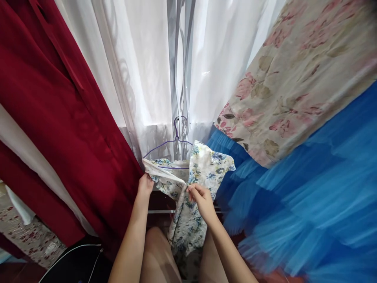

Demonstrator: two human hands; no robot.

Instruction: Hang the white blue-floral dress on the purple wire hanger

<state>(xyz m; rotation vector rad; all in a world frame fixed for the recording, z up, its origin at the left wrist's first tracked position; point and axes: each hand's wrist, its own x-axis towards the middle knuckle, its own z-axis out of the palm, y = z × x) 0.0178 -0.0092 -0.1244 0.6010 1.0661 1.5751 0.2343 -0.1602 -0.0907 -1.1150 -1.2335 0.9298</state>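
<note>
A white garment with blue and yellow-green flowers (210,167) hangs on a thin purple hanger (160,146) in front of me. Its front is partly open, with one edge folded out and showing a pale inner side. My left hand (146,184) is closed on the garment at the left shoulder, its fingertips hidden behind the cloth. My right hand (200,195) pinches the front edge near the middle, just below the neckline. The lower part of the garment hangs down between my legs.
White curtains (144,67) with grey ribbons (183,74) hang behind. Dark red cloth (73,114) is on the left. At the right are a floral cloth (282,102) and blue tulle (282,204). A black item with pale edging (75,263) lies lower left.
</note>
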